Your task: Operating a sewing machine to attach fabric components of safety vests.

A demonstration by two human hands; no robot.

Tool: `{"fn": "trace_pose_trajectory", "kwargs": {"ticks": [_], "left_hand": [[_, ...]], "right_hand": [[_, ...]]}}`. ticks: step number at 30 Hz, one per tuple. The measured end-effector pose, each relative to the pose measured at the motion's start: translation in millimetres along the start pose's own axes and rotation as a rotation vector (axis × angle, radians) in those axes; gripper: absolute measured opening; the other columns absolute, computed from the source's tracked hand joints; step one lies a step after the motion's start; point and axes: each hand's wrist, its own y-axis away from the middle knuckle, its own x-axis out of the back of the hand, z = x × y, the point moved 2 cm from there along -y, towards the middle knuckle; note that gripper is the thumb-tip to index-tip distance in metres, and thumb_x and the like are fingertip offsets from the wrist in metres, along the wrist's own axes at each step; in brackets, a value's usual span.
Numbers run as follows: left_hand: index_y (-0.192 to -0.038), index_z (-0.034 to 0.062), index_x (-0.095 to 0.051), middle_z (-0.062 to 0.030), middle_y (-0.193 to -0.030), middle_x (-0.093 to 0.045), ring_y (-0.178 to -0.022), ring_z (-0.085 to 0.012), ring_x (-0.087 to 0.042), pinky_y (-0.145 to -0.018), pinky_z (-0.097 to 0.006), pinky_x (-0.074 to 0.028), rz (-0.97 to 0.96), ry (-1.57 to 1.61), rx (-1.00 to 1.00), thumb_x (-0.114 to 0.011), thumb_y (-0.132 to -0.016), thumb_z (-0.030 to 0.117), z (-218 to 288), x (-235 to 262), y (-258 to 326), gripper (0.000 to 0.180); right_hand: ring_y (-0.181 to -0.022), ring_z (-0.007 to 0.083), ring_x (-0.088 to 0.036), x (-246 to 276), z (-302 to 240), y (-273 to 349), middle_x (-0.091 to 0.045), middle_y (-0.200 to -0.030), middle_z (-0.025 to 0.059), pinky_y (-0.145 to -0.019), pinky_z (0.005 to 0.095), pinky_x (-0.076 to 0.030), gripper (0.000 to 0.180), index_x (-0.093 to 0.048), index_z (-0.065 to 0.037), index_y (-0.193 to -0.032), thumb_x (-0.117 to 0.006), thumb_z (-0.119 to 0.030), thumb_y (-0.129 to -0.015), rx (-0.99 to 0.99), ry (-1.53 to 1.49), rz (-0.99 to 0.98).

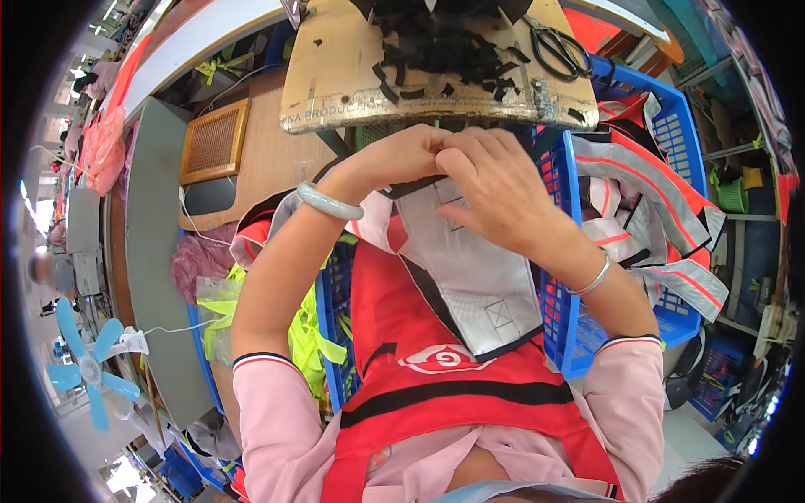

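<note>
Grey strip [478,277] lying over the red apron in the lap, top end pinched between left hand [402,155] and right hand [495,189], pressed together. Could slip sideways; scissors [560,49] close above.

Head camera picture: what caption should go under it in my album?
Both hands, left and right, pinch the top of a grey reflective strip beside a blue basket.
</note>
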Motion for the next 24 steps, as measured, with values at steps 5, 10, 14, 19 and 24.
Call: {"fn": "trace_pose_trajectory", "kwargs": {"ticks": [5,10,14,19,24], "left_hand": [[-0.101,-0.0007,-0.068,-0.0021,-0.093,-0.067,-0.082,-0.0086,-0.059,-0.076,-0.025,-0.049,0.022,0.239,0.144,-0.062,-0.085,0.006,-23.2,-10.7,10.8,0.018],[-0.098,-0.0001,-0.067,-0.0068,-0.088,-0.069,-0.078,-0.0114,-0.063,-0.072,-0.027,-0.050,0.100,-0.045,0.054,-0.064,-0.087,0.017,-43.1,-12.5,23.2,0.021],[-0.094,0.0018,-0.065,-0.0178,-0.084,-0.066,-0.078,-0.0369,-0.063,-0.068,-0.038,-0.050,0.328,-0.962,-0.256,-0.069,-0.082,0.030,-50.4,-2.2,53.2,0.031],[-0.090,-0.0006,-0.066,-0.0191,-0.080,-0.064,-0.072,-0.0370,-0.061,-0.064,-0.038,-0.048,0.385,-0.518,-0.090,-0.070,-0.081,0.027,8.7,2.3,69.9,0.029],[-0.092,-0.0039,-0.063,-0.0122,-0.076,-0.063,-0.069,-0.0152,-0.059,-0.067,-0.028,-0.047,0.429,-0.654,-0.242,-0.070,-0.082,0.013,98.1,30.3,70.0,0.021]], "right_hand": [[-0.091,0.0279,-0.059,-35.4,-7.7,22.8,-0.057,-0.109,0.0103,-0.074,0.0388,-0.045,0.045,-0.052,-0.010,-0.103,-0.074,-0.017,-0.064,-0.069,-0.031,0.159],[-0.086,0.0303,-0.061,-57.6,-2.3,45.8,-0.060,-0.104,0.0116,-0.072,0.0394,-0.048,0.057,-0.053,-0.008,-0.117,-0.078,-0.015,-0.066,-0.317,-0.139,0.054],[-0.073,0.0291,-0.064,-51.5,27.0,59.9,-0.064,-0.080,0.0106,-0.061,0.0381,-0.050,0.022,-0.067,-0.005,-0.090,-0.072,-0.021,-0.076,-0.373,-0.075,0.057],[-0.067,0.0249,-0.061,4.2,35.9,32.5,-0.064,-0.079,0.0109,-0.058,0.0329,-0.048,0.019,-0.065,-0.002,-0.090,-0.069,-0.019,-0.081,-0.436,-0.305,-0.011],[-0.066,0.0251,-0.062,68.3,35.8,-12.2,-0.064,-0.076,0.0143,-0.061,0.0333,-0.047,0.023,-0.066,-0.001,-0.092,-0.067,-0.022,-0.081,-0.449,-0.432,0.043]]}}
